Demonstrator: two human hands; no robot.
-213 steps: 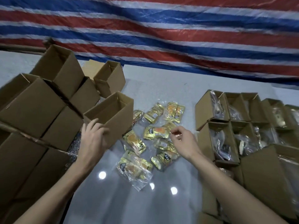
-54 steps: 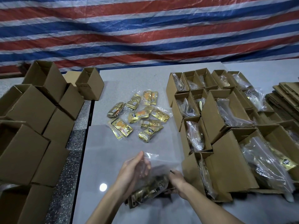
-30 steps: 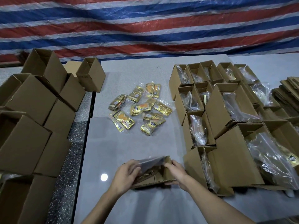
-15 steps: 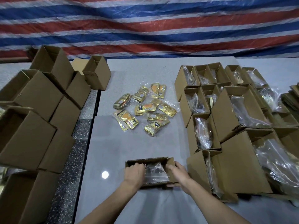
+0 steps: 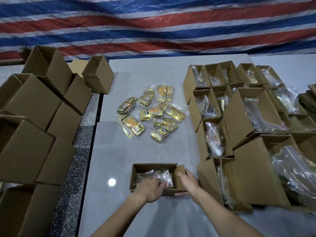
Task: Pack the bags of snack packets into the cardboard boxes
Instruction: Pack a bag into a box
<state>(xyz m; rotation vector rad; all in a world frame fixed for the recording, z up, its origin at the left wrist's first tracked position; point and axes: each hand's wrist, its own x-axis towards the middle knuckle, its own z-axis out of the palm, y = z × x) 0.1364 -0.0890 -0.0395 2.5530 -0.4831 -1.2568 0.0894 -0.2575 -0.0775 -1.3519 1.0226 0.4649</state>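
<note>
A small open cardboard box [image 5: 135, 175] sits on the grey table near me. Inside it lies a clear plastic bag of snack packets [image 5: 161, 176]. My left hand [image 5: 150, 189] reaches into the box and presses down on the bag with its fingers. My right hand [image 5: 187, 183] grips the box's right end, where a side flap stands up. Farther back in the middle of the table lies a loose heap of gold snack packets in clear bags [image 5: 150, 113].
Several empty cardboard boxes [image 5: 34, 106] are stacked at the left. Several boxes holding bagged packets [image 5: 239, 120] crowd the right side, the nearest just right of my right hand. A striped tarp [image 5: 153, 26] hangs behind. Flattened cardboard [image 5: 309, 98] lies far right.
Over the last seconds the bag of packets went into the box. Since half a second ago my left hand has pushed deeper into the box; my right hand stays on its right end.
</note>
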